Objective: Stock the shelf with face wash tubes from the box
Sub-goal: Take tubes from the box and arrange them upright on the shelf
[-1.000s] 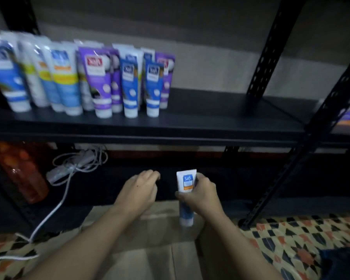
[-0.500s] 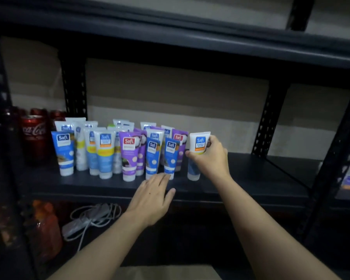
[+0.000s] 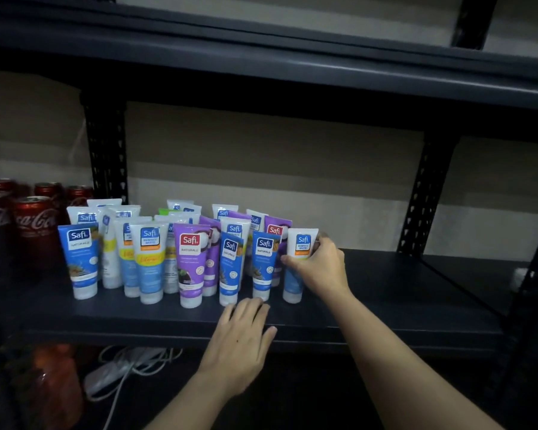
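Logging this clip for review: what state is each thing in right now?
White Safi tube, upright, cap down on the shelf.
Right hand, gripping that tube.
Left hand, open, fingers on the shelf edge.
Other Safi tubes, standing upright, cap down.
Coca-Cola cans, upright.

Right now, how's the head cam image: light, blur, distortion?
Head view: dim overall, lower corners near black; labels on the front tubes read cleanly, so little blur; cans at left murky; wide lens bows the upper shelf; right hand gripping the white tube is sharp.
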